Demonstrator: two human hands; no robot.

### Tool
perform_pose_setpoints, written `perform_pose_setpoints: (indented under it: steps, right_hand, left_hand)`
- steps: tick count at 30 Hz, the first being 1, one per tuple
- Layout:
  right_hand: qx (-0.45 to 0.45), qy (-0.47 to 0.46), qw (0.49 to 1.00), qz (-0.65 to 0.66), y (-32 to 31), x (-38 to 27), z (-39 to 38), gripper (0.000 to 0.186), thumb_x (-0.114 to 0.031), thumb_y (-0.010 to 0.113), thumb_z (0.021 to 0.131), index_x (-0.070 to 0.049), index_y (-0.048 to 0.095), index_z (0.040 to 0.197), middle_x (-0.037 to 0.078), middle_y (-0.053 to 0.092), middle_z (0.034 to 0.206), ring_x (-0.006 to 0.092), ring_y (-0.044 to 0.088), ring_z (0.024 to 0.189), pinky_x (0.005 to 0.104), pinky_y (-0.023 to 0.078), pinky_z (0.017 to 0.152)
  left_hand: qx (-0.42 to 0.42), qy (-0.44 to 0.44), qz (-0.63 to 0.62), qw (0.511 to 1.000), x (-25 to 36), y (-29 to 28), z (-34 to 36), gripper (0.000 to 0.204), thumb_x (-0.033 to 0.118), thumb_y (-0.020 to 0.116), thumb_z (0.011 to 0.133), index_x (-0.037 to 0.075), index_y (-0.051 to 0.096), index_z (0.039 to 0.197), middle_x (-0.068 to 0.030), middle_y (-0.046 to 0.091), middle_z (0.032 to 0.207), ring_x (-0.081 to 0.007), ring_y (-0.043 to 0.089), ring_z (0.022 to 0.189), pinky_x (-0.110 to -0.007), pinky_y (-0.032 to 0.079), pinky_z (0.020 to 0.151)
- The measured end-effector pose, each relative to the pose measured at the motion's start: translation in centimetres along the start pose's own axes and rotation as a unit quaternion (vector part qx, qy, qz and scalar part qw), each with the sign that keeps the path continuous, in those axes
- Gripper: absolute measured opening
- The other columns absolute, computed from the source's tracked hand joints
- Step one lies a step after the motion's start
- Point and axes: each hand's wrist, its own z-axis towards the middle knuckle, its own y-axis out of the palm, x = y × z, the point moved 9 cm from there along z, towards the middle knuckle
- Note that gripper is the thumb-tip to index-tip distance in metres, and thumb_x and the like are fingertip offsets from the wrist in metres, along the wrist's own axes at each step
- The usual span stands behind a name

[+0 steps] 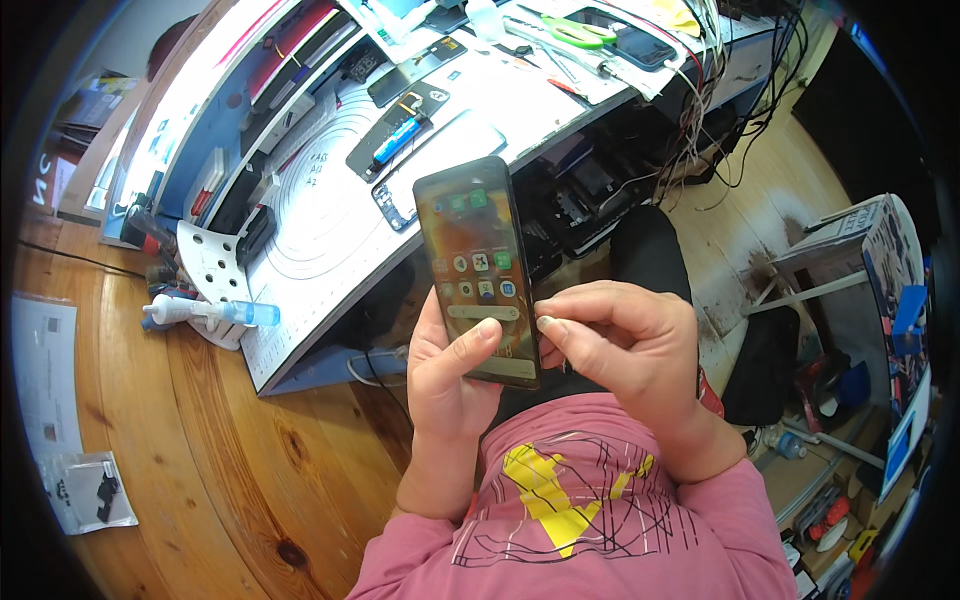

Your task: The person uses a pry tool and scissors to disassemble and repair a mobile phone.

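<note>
My left hand (445, 380) is closed around a black smartphone (470, 230) held upright in front of me, thumb across the lower screen, which is lit and shows app icons. My right hand (625, 350) is at the phone's right edge, thumb and forefinger pinched there; whatever is between those fingertips, if anything, is too small to make out. Beyond the phone, a phone frame (395, 210) and a dark panel with a blue tool (398, 138) lie on the white workbench (300, 300).
Scissors (575, 33), another phone (640, 45) and cables (705, 90) crowd the bench's back right. A bottle (240, 311) sits at the left corner. Below are a wooden surface (220, 450) and a cluttered shelf unit (830, 260) at right. Someone's head (160, 45) shows at upper left.
</note>
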Motion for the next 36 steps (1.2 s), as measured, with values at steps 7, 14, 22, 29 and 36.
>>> perform_pose_setpoints:
  steps: [7,14,22,29,36]
  right_hand:
    - [0.034,-0.178,0.969,-0.165,0.4,-2.6,-0.3,0.013,0.007,0.070,0.081,0.006,0.071,0.094,0.014,0.072,0.086,0.0124,0.069,0.069,0.0239,0.055,0.061]
    - [0.035,-0.181,0.967,-0.178,0.5,-3.0,-0.2,0.007,0.007,0.069,0.081,0.006,0.069,0.088,0.011,0.071,0.081,0.0106,0.067,0.066,0.0234,0.053,0.058]
    - [0.022,-0.044,0.998,-0.042,0.1,-0.7,0.0,0.005,0.005,0.069,0.083,0.005,0.069,0.088,0.007,0.068,0.077,0.0062,0.064,0.065,0.0201,0.049,0.056]
    - [0.032,-0.175,0.975,-0.135,0.6,-2.6,-0.4,0.008,0.007,0.069,0.082,0.005,0.069,0.089,0.009,0.069,0.079,0.0098,0.065,0.063,0.0232,0.051,0.055]
    - [0.050,-0.273,0.924,-0.262,0.8,-4.0,-0.6,0.010,0.007,0.070,0.078,0.002,0.066,0.085,0.010,0.068,0.077,0.0116,0.064,0.060,0.0258,0.052,0.054]
  left_hand:
    - [0.006,0.035,0.028,0.999,0.6,0.2,-0.2,0.047,-0.004,0.061,0.086,-0.004,0.048,0.131,-0.0241,0.060,0.126,-0.0283,0.066,0.109,-0.041,0.054,0.096]
    - [0.011,0.024,0.034,0.999,0.4,0.3,-0.4,0.046,-0.002,0.061,0.085,-0.004,0.048,0.130,-0.0237,0.061,0.124,-0.0273,0.067,0.106,-0.041,0.054,0.096]
    - [-0.019,-0.059,-0.058,0.996,-0.9,1.0,-0.1,0.047,0.000,0.062,0.086,-0.006,0.046,0.129,-0.0226,0.062,0.121,-0.0269,0.070,0.098,-0.038,0.060,0.084]
    - [0.012,-0.029,-0.036,0.999,-0.6,0.1,-0.1,0.047,0.000,0.061,0.087,-0.007,0.045,0.130,-0.0232,0.061,0.123,-0.0276,0.069,0.099,-0.039,0.060,0.085]
    - [0.011,-0.002,0.024,1.000,-0.1,0.3,-0.4,0.048,-0.001,0.061,0.086,-0.007,0.045,0.132,-0.0233,0.060,0.125,-0.0278,0.068,0.105,-0.040,0.055,0.095]
